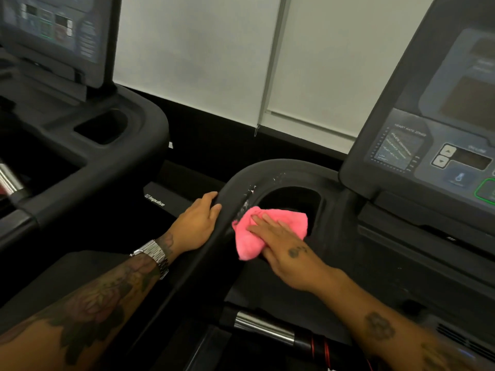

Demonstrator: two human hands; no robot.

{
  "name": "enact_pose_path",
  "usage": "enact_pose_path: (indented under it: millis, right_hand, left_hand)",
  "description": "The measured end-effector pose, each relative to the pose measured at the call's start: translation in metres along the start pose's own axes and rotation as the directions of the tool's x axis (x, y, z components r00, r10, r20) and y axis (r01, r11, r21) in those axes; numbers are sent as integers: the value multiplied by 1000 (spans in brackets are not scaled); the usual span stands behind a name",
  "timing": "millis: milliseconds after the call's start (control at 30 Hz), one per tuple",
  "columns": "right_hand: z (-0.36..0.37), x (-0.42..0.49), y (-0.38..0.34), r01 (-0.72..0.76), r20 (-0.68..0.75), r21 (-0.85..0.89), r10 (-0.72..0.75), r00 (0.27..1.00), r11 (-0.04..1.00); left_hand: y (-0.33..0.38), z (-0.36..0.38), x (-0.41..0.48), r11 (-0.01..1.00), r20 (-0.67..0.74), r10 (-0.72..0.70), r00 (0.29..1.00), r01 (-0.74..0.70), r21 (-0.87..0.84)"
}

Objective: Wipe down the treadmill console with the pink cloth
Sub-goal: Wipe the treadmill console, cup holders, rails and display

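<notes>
Pressing the pink cloth point(250, 235) under your right hand point(284, 250), fingers flat and straight, you pin it to the treadmill console point(348, 236) at the cup holder's point(289, 199) 8 o'clock edge, below what seem wet flecks point(250, 191), while your left hand point(197, 226) lies loose-fingered on the rim point(267, 167), bracing you.

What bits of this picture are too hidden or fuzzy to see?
- Head view: the console panel runs off the right edge; its small labels are too blurred to read.
- Inside the cup holder, the bottom is lost in shadow.
- The right hand covers part of the pink cloth.
</notes>
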State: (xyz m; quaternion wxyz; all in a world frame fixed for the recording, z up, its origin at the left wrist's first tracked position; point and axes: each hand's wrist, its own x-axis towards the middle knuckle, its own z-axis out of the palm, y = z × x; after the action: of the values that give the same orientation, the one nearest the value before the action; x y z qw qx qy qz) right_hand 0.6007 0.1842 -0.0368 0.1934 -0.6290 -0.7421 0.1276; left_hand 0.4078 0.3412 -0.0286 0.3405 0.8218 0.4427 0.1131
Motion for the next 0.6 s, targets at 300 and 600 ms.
enact_pose_path:
  millis: [300, 600]
  right_hand:
    - [-3, 27, 2, 265, 199, -293, -213, 957, 919]
    - [-49, -19, 18, 234, 367, -173, -158, 917, 957]
  left_hand:
    - [-4, 1, 1, 1000, -3, -17, 1000, 17, 0]
    - [-3, -2, -1, 1000, -10, -15, 1000, 15, -14]
